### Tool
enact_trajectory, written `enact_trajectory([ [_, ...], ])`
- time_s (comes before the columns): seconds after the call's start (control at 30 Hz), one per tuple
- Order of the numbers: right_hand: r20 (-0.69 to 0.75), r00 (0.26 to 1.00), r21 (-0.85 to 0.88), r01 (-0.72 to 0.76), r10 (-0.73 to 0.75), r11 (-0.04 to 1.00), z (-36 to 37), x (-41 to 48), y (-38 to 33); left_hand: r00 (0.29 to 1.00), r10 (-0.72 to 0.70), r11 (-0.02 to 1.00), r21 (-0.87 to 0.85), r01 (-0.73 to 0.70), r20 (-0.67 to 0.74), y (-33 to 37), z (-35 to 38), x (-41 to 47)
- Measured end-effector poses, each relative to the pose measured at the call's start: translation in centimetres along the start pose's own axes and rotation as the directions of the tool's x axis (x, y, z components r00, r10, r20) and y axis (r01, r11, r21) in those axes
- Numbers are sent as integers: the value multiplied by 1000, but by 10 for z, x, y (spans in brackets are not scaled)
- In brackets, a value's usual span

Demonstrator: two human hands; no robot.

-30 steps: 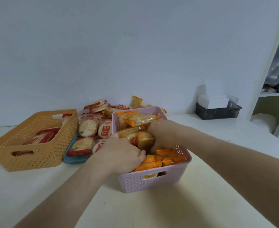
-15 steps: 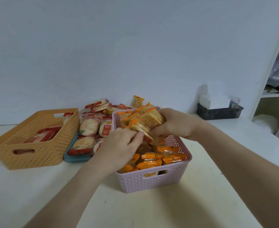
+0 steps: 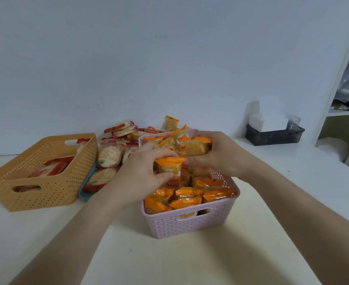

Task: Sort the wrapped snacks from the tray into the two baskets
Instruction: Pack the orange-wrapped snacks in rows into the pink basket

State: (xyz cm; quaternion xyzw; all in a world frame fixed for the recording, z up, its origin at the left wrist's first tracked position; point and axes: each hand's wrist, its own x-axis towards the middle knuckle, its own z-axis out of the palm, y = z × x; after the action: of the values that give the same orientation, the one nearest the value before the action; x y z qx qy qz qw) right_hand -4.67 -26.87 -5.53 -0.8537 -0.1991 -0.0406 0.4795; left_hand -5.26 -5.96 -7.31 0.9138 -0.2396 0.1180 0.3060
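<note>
Gripping orange snacks [image 3: 170,164], two hands [image 3: 142,175] [image 3: 216,159], two baskets [image 3: 46,188] [image 3: 190,225]

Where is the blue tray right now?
In the head view, the blue tray sits left of centre on the table, between the orange basket and the pink basket, under a pile of red-wrapped snacks.

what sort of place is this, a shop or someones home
Most likely a home or small office corner, not a shop: a plain white table against a bare wall, a tissue box in a dark tray, and a white shelf unit at the right.
</note>
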Motion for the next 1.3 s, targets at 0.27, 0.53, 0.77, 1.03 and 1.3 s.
enact_trajectory([
  [0.27,77,994,-466,-29,73,884,-9,-15,-9,984,3,998,66,-15,178,7,3,-3],
  [0.53,-51,995,-675,-95,83,732,17,-35,-3,963,10,993,114,-42,270,14,9,-2],
  [0.77,-125,992,-714,-94,7,694,30,-41,12,966,30,902,410,-137,257,17,15,-14],
  [1.03,-188,982,-664,-142,19,734,36,-42,11,995,37,918,390,-72,96,23,12,-28],
  [1.3,-149,985,-659,-161,82,735,35,-45,0,995,61,932,354,-84,76,24,7,-36],
])
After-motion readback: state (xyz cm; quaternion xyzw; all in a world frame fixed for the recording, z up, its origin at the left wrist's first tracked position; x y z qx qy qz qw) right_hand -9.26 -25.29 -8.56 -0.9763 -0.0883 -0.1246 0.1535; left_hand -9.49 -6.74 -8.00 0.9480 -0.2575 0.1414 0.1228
